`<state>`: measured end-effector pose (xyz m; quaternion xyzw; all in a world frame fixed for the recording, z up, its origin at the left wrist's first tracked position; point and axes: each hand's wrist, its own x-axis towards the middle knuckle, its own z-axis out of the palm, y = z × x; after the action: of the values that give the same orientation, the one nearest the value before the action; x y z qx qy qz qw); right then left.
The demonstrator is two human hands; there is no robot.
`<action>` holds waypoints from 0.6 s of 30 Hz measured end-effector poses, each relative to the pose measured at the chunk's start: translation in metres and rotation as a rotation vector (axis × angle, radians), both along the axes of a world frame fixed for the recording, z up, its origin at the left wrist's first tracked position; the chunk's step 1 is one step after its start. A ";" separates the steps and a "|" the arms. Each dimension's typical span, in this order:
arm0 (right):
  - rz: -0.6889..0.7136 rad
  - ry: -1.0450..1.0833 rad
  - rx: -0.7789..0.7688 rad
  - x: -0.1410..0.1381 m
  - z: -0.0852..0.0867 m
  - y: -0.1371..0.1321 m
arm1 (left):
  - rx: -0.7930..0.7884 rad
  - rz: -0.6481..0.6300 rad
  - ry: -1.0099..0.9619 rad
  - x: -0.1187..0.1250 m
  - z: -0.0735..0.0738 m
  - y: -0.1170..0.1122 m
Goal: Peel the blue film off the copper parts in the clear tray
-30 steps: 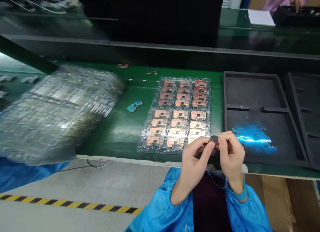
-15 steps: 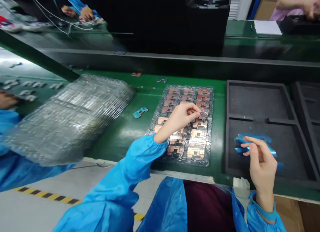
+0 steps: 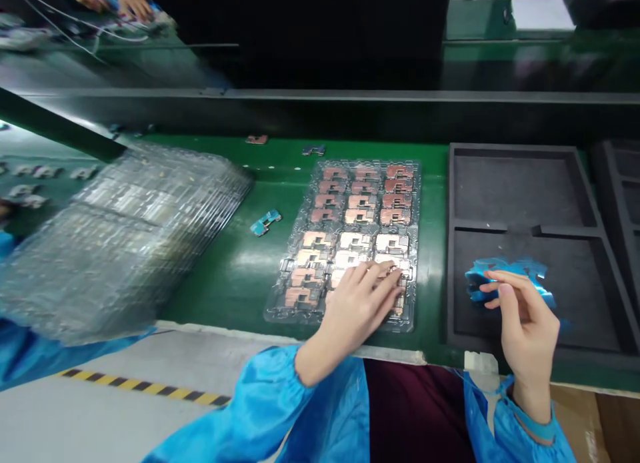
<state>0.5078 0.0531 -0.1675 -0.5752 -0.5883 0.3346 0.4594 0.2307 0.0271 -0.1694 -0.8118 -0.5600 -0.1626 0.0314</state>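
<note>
My left hand lies palm down over the near right part of a clear plastic tray, fingers spread and touching the parts there. Rows of copper-coloured, notched circuit boards fill its pockets; those beneath my hand are partly hidden. To the right, my right hand is over a black compartment tray, thumb and index finger pinched together. Crumpled pieces of shiny blue film lie around and under those fingertips. Whether the pinch holds a piece of film cannot be made out.
A tall stack of clear plastic trays leans on the left. Loose on the green bench are a blue board, a dark board and a copper-coloured board. Another person's hand shows at the upper left.
My left hand has moved from the tray's middle right down to its near right, its fingers going from a pinch to spread. My right hand stays over the blue film. The view has shifted slightly.
</note>
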 end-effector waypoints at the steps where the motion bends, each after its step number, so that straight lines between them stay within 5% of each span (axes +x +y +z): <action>1: 0.003 -0.003 -0.001 0.000 0.000 0.000 | -0.007 -0.017 0.051 0.001 0.000 -0.007; 6: 0.003 -0.016 0.005 0.002 0.000 0.001 | -0.032 -0.019 0.174 -0.002 -0.001 -0.017; 14: -0.010 -0.028 -0.027 0.005 -0.002 -0.003 | -0.032 -0.032 0.077 -0.006 0.000 -0.012; 18: -0.019 -0.077 -0.045 0.012 -0.006 -0.007 | 0.011 -0.011 -0.088 -0.053 0.004 0.034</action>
<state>0.5199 0.0462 -0.1732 -0.6035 -0.5922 0.3211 0.4266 0.1773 0.0611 -0.1652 -0.8068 -0.5554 -0.2012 0.0104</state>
